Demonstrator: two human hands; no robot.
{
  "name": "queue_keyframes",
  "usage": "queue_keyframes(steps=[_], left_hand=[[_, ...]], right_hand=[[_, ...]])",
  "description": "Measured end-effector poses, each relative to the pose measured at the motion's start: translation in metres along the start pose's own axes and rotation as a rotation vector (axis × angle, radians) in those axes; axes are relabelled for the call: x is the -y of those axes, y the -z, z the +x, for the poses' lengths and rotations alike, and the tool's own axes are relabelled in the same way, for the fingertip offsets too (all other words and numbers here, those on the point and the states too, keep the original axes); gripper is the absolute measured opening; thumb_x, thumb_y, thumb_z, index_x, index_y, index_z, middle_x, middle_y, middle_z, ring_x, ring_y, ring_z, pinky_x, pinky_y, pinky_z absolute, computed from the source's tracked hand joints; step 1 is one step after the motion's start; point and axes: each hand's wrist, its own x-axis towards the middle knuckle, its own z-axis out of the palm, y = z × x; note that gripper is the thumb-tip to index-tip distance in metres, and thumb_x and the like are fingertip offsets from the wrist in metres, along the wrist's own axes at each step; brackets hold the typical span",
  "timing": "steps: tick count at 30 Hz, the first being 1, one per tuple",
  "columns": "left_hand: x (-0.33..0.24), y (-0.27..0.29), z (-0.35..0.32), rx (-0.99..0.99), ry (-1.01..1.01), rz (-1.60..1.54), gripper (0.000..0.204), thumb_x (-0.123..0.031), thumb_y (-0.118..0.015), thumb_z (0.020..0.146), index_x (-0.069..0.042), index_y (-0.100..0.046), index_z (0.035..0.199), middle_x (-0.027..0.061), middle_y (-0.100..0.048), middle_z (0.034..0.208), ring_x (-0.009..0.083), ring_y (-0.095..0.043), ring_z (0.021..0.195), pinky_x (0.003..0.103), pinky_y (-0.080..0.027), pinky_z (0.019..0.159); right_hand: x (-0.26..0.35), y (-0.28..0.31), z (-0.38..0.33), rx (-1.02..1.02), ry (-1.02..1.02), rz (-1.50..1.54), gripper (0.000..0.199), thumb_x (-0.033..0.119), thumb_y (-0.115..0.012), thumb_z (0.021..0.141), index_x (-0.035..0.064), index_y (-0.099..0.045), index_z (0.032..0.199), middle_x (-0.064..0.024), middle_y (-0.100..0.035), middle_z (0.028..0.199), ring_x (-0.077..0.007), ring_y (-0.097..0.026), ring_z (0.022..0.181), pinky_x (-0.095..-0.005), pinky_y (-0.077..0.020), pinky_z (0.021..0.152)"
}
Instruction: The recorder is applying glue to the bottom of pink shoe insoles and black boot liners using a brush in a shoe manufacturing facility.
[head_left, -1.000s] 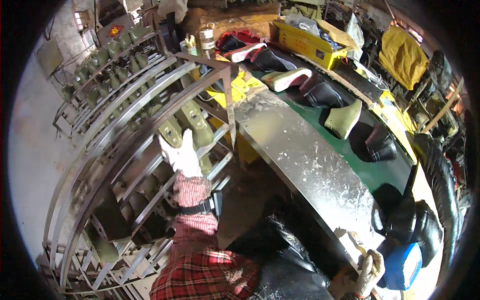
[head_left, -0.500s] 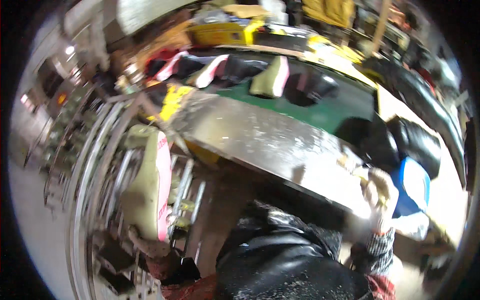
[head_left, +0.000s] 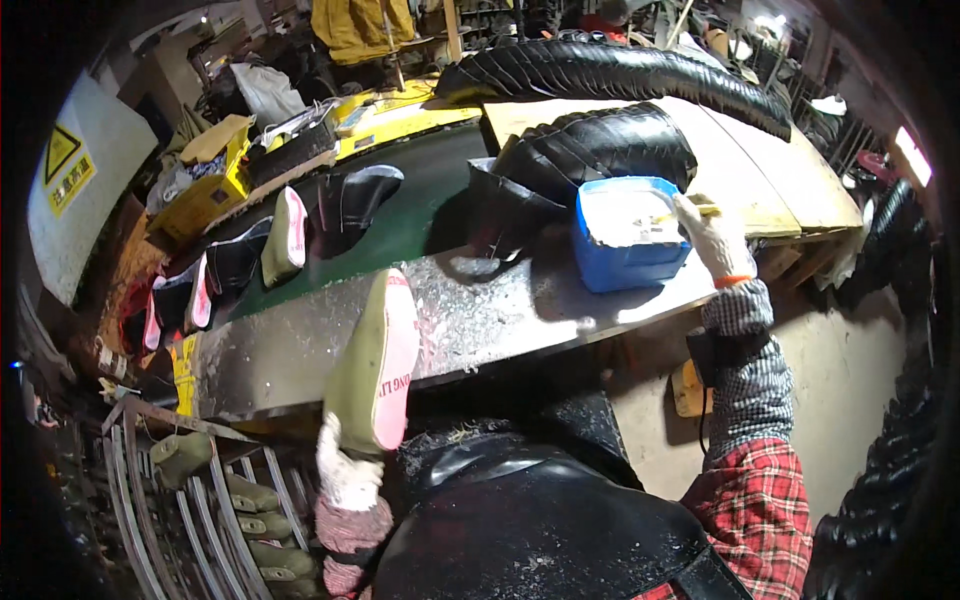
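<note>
My left hand (head_left: 345, 470), in a pale glove, is closed round the lower end of an olive shoe last (head_left: 358, 375). A pink insole (head_left: 398, 365) with printed marks covers the face of the last turned to the right. My right hand (head_left: 712, 235), also gloved, grips a thin yellow-handled brush (head_left: 706, 210) at the rim of a blue tub (head_left: 632, 262). White paste (head_left: 622, 218) shows inside the tub, and the brush's far end reaches over it; its bristles are hard to make out. The tub stands on the right part of a metal bench (head_left: 480, 318).
Black boots (head_left: 350, 205) on lasts with pink undersides lie along a green surface (head_left: 425, 185) behind the bench. Black boot shafts (head_left: 590, 150) are stacked by the tub. At lower left, a metal rack (head_left: 150, 520) holds several olive lasts (head_left: 265, 525). A yellow box (head_left: 205, 200) stands at the far left.
The view has swung right. My left hand has brought the last from over the rack to the bench's front edge. My right hand has gone from the bench top to the blue tub.
</note>
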Motion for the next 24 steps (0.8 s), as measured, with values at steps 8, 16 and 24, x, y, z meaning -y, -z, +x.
queue_keyframes(steps=[8,16,24], left_hand=[[0.003,0.077,-0.023,0.229,0.602,-0.256,0.063,-0.056,-0.046,0.094,-0.001,-0.055,0.125,0.0157,-0.066,0.095,0.0273,-0.064,0.076,0.035,-0.053,0.054],[0.021,0.023,0.041,0.212,0.562,-0.266,0.060,-0.056,-0.047,0.094,-0.006,-0.056,0.126,0.0147,-0.066,0.102,0.0274,-0.065,0.078,0.034,-0.052,0.054],[0.031,0.041,0.074,0.384,0.653,-0.543,0.057,-0.057,-0.048,0.094,-0.011,-0.057,0.127,0.0137,-0.066,0.110,0.0276,-0.065,0.081,0.034,-0.052,0.054]], right_hand=[[0.052,0.022,-0.055,-0.041,-0.070,0.412,0.020,0.017,-0.062,0.094,-0.0013,-0.069,0.098,-0.0017,-0.064,0.073,-0.0053,-0.053,0.060,-0.0201,-0.0397,0.051],[0.230,-0.157,-0.095,0.783,0.466,0.844,0.025,0.020,-0.071,0.088,-0.0007,-0.068,0.102,-0.0112,-0.070,0.087,-0.0179,-0.068,0.080,-0.0293,-0.0540,0.073],[0.173,-0.168,-0.113,0.967,0.372,0.974,0.014,0.012,-0.061,0.093,-0.0009,-0.067,0.095,-0.0111,-0.068,0.086,-0.0217,-0.066,0.076,-0.0291,-0.0543,0.074]])
